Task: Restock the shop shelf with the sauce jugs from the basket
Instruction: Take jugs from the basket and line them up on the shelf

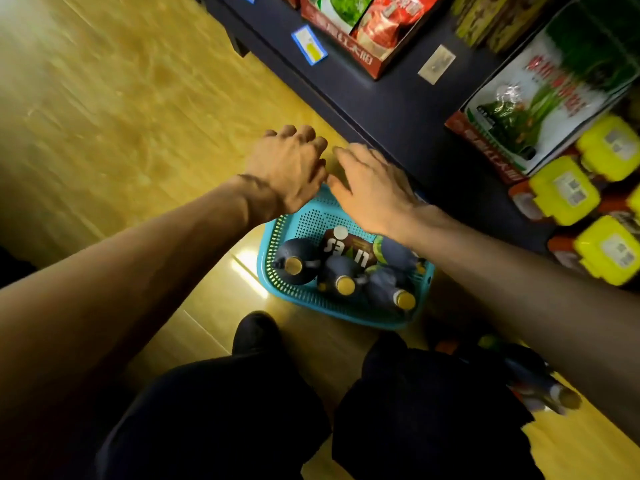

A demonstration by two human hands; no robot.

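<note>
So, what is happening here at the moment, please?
A person is crouching on the shop floor in front of a blue basket that holds several dark sauce jugs with gold caps. Both the left hand and the right hand reach out above the basket's far edge and hold nothing. No jug has been lifted yet. Yellow-lidded jars stand on the shelf at right.

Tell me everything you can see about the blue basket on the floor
The basket is turquoise plastic with perforated walls and a slotted rim, sitting flat on the yellowish floor beside the dark shelf base. It holds several dark sauce jugs with gold caps, at least three, most upright, and one labelled jug lying on its side. Both hands hover over its far end, the left hand and the right hand; whether either touches it is unclear. Its far edge is hidden by them.
</note>
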